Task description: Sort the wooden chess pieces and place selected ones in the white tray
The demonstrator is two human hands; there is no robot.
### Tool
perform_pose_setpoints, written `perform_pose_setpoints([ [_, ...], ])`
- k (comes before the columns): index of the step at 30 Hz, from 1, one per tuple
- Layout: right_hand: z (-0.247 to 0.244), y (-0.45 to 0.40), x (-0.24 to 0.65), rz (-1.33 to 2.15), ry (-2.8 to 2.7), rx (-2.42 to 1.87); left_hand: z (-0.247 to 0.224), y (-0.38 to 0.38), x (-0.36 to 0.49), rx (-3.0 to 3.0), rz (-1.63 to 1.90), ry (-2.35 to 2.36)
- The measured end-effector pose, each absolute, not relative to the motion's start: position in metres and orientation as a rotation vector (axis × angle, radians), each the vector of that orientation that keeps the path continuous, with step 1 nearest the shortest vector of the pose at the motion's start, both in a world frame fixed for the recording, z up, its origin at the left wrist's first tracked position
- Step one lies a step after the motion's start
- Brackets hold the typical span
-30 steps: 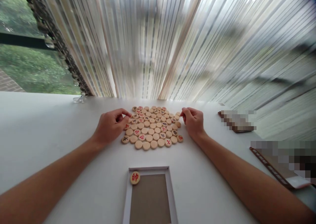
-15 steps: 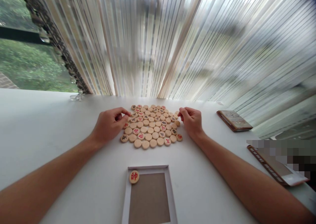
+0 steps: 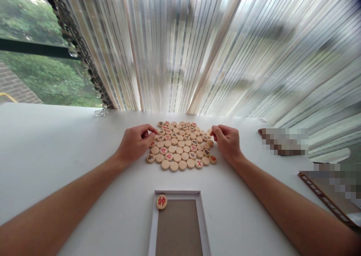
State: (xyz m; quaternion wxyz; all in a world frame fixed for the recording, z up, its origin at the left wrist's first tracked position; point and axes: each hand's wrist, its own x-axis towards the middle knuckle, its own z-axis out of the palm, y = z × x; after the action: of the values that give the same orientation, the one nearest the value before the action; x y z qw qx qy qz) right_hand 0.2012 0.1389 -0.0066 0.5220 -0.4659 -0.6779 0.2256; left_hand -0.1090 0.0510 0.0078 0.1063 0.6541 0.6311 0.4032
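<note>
Pieces (image 3: 184, 156) lie on the table (image 3: 70, 135) between the left hand (image 3: 135, 143) and right hand (image 3: 229, 143). Both seem busy at the edges, fingers looking narrow; nobody can tell if they hold one. Moving one would call for a soft touch.

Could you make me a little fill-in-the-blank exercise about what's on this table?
The cluster of round pieces lies between the left hand and the ____ hand.
The number of pieces at the corner of the shallow box is ____.
The character on the boxed piece is coloured ____.
The tabletop is coloured ____.

Missing words: right; one; red; white.
</note>
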Motion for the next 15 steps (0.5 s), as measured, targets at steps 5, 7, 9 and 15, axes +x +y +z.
perform_pose_setpoints([
  [5,-0.0076,0.1390,0.2010,0.549,-1.642,-1.129,0.0083,0.0502,-0.1084,1.918,1.196,1.846],
  [7,-0.0080,0.1390,0.2010,0.551,-1.648,-1.135,0.0083,0.0497,-0.1081,1.918,1.195,1.834],
  [9,-0.0084,0.1390,0.2011,0.552,-1.652,-1.140,0.0084,0.0495,-0.1079,1.917,1.195,1.829],
  [15,-0.0100,0.1401,0.2020,0.554,-1.667,-1.147,0.0083,0.0500,-0.1085,1.935,1.170,1.832],
])
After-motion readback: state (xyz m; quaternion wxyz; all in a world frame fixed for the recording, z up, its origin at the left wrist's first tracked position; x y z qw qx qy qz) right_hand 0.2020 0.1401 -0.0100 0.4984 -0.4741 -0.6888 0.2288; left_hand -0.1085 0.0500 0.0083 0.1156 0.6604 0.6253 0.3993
